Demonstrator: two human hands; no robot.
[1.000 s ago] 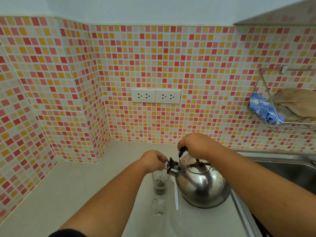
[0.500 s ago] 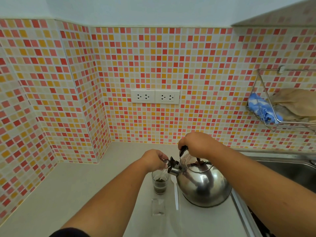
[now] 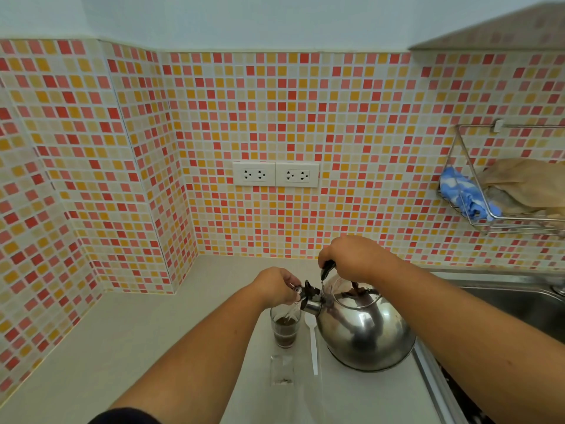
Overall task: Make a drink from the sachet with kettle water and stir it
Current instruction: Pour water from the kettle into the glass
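A shiny steel kettle (image 3: 363, 335) is tilted left over a small clear glass (image 3: 285, 330). Water streams from the spout into the glass, which holds dark brown liquid. My right hand (image 3: 351, 258) grips the kettle's black handle from above. My left hand (image 3: 276, 286) pinches the spout cap and holds it open. A white plastic spoon (image 3: 312, 341) lies on the counter between glass and kettle. The clear torn sachet (image 3: 282, 370) lies flat just in front of the glass.
The beige counter (image 3: 122, 347) runs into a tiled corner at the left. A steel sink (image 3: 513, 304) lies right of the kettle. A wire rack (image 3: 492, 218) with cloths hangs on the right wall. Two wall sockets (image 3: 275, 174) sit above the counter.
The kettle has tipped a little further left and the dark liquid in the glass has risen. Both hands keep their hold.
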